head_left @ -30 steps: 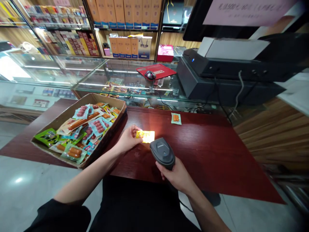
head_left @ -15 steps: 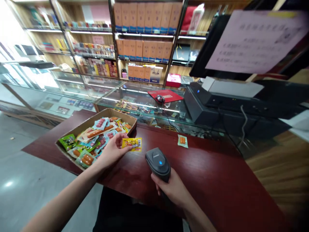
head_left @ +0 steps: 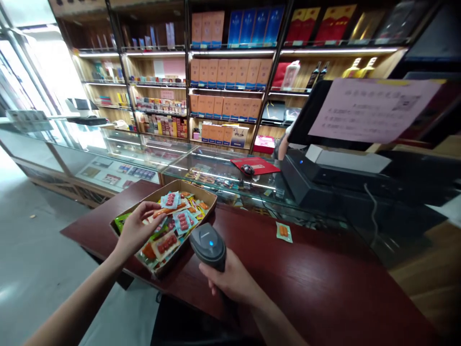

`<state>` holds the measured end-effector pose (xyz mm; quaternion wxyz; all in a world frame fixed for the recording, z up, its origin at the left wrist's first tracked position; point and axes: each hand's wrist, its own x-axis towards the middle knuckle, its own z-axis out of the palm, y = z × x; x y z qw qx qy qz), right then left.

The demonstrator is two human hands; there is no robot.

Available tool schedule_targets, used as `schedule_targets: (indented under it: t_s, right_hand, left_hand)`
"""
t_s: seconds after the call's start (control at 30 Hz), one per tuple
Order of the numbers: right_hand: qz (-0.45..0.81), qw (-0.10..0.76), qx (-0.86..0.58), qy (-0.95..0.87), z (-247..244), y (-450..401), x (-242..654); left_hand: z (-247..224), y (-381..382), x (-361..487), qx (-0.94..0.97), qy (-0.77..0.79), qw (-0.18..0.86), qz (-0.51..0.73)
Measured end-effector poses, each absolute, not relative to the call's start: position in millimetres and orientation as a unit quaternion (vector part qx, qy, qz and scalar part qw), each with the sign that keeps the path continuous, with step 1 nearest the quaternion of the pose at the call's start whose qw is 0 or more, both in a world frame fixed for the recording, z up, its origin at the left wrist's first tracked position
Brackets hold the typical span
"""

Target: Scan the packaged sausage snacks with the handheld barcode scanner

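Observation:
My left hand (head_left: 137, 227) is over the cardboard box (head_left: 151, 194), thumb and fingers apart. Its fingertips are at the left end of a packet with a long sausage (head_left: 175, 208); whether they touch it I cannot tell. Several small packets of sausages (head_left: 183, 221) fill the box. My right hand (head_left: 234, 278) grips a dark handheld barcode scanner (head_left: 209, 244) by its handle, a blue light showing on top. The scanner is just right of the box. A single small sausage packet (head_left: 284, 231) lies by itself on the dark red tabletop (head_left: 288, 278).
Behind the table runs a glass display counter (head_left: 216, 166) with a red mat (head_left: 264, 166) and a computer mouse (head_left: 248, 169). A monitor with a paper sheet (head_left: 374, 110) stands at right. Another person's arm (head_left: 283, 148) shows beside it. Shelves of boxes (head_left: 230, 72) line the back.
My left hand moved from the box's right side back over it; the yellow packet it held is no longer visible. The scanner moved left towards the box. The view tilted up.

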<state>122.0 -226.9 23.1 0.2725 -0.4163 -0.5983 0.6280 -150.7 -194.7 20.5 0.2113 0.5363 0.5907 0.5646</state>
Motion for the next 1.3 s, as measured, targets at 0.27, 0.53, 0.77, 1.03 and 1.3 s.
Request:
schedule_targets:
  t_s: [0.27,0.53,0.77,1.03,1.3]
  right_hand:
    - [0.582,0.351,-0.474,-0.560,8.6,-234.8,196.7]
    - [0.498,0.436,-0.551,-0.508,-20.9,-248.3,296.6]
    - [0.480,0.469,-0.615,-0.413,-40.0,-263.0,347.1]
    - [0.487,0.460,-0.627,-0.398,-51.9,-271.7,369.0]
    - [0.499,0.444,-0.632,-0.393,-61.0,-273.5,372.7]
  left_hand:
    - [4.7,-173.0,-19.8,0.641,0.483,0.343,0.489]
    - [-38.2,-107.1,120.2,0.714,0.415,0.414,0.384]
    - [-78.3,-44.4,208.9,0.878,0.385,0.204,0.197]
    - [-82.1,-41.1,253.8,0.914,0.401,0.024,0.058]
    - [-64.4,-60.0,210.8,0.926,0.350,0.124,0.067]
